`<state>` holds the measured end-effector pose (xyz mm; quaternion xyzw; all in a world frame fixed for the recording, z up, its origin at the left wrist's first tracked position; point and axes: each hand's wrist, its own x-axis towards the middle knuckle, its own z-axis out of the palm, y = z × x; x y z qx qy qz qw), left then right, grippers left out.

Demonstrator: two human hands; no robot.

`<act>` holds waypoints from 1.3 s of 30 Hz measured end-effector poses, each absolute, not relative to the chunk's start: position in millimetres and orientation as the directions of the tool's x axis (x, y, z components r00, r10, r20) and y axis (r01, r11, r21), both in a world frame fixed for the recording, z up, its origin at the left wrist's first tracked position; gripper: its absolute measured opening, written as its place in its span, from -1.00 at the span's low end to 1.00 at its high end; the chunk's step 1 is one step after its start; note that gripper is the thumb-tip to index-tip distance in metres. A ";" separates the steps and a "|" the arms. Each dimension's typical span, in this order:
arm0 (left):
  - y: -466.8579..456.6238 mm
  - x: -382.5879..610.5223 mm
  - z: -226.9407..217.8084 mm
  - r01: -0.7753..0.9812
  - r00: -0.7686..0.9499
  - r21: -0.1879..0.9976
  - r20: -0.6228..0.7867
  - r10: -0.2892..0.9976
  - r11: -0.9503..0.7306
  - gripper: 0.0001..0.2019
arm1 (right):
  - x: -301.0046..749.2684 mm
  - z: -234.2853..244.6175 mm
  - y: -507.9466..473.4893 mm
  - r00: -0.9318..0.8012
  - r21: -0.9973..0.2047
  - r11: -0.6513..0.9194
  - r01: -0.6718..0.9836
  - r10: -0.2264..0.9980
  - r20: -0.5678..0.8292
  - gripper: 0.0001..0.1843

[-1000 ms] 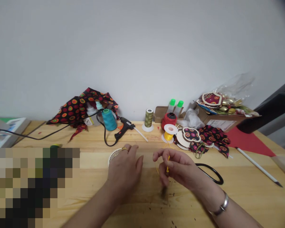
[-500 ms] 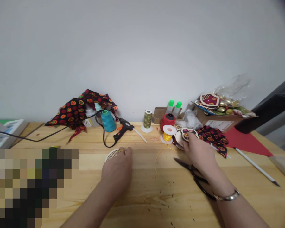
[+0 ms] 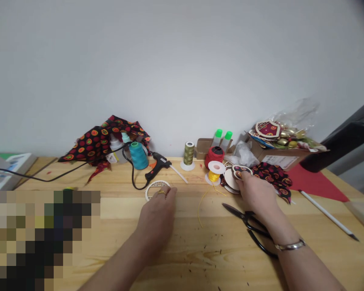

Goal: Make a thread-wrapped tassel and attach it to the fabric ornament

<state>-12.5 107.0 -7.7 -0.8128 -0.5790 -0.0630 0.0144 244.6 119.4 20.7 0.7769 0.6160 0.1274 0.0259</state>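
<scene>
My left hand (image 3: 158, 211) is closed on a pale round wooden lattice piece (image 3: 150, 189), which shows beyond the knuckles just above the table. The fingertips are hidden from me. My right hand (image 3: 258, 195) pinches a small wood-rimmed piece with dark patterned fabric (image 3: 238, 171) at the pile on the right. Under it lies a pale round disc (image 3: 229, 180). Beside the pile stands a white spool of yellow thread (image 3: 214, 175), its loose end trailing forward. Black-handled scissors (image 3: 244, 216) lie partly beneath my right wrist.
A black glue gun (image 3: 157, 165) lies behind my left hand, near a teal thread cone (image 3: 138, 155). Farther back are an olive thread cone (image 3: 188, 154) and red thread (image 3: 215, 157). A filled cardboard box (image 3: 279, 155), patterned cloth (image 3: 92, 139) and a white pencil (image 3: 326, 213) surround the work area.
My left hand has moved a little to the right with the round lattice piece, more of which now shows. My right hand has shifted only slightly, still at the pile.
</scene>
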 end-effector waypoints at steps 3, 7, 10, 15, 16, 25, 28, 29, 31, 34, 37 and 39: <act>106.9 -12.1 -14.3 0.913 0.354 0.118 0.246 0.902 -0.391 -0.58 | 244.2 22.5 117.2 0.174 0.227 -0.215 0.950 0.966 0.190 -0.75; 103.9 -10.4 -15.6 0.856 0.368 0.259 0.305 0.878 -0.448 -0.65 | 247.0 26.1 113.3 0.141 0.265 -0.240 0.934 0.928 0.344 -0.74; 101.0 -6.9 -10.8 0.729 0.343 0.511 0.305 0.889 -0.456 -0.71 | 249.9 30.1 107.8 0.117 0.213 -0.292 0.933 0.803 0.585 -0.74; 103.2 -0.7 -2.8 0.142 0.288 0.984 -0.147 0.946 0.110 -0.68 | 232.0 30.0 87.1 -0.203 0.220 0.038 0.975 0.558 0.804 -0.77; 104.6 -0.4 -1.5 -0.018 0.312 0.966 -0.239 0.919 0.257 -0.63 | 223.4 28.0 81.6 -0.283 0.252 0.133 0.958 0.554 0.783 -0.80; 107.6 -8.8 2.7 -0.357 0.265 0.780 -0.442 0.857 0.513 -0.76 | 165.4 17.8 54.5 -0.735 0.222 0.782 0.583 0.390 0.555 -0.69; 108.6 -9.7 2.3 -0.366 0.225 0.797 -0.426 0.876 0.481 -0.84 | 169.4 13.2 59.5 -0.731 0.208 0.772 0.601 0.424 0.535 -0.69; 109.5 -9.7 2.4 -0.372 0.210 0.801 -0.420 0.883 0.470 -0.85 | 171.5 10.4 61.7 -0.722 0.205 0.762 0.615 0.439 0.535 -0.70; 111.4 -9.2 3.2 -0.389 0.191 0.809 -0.398 0.897 0.442 -0.83 | 175.4 4.4 65.6 -0.667 0.157 0.728 0.668 0.491 0.560 -0.71; 113.7 -8.0 4.4 -0.419 0.195 0.817 -0.345 0.918 0.396 -0.84 | 178.2 1.1 68.7 -0.501 -0.121 0.667 0.735 0.654 0.566 -0.60; 113.8 -7.4 4.7 -0.428 0.227 0.820 -0.310 0.923 0.380 -0.83 | 176.1 6.7 68.3 -0.360 -0.507 0.553 0.661 0.827 0.432 -0.53; 112.8 -7.3 4.5 -0.422 0.246 0.828 -0.287 0.926 0.369 -0.76 | 172.6 10.4 67.2 -0.280 -0.689 0.433 0.581 0.901 0.331 -0.58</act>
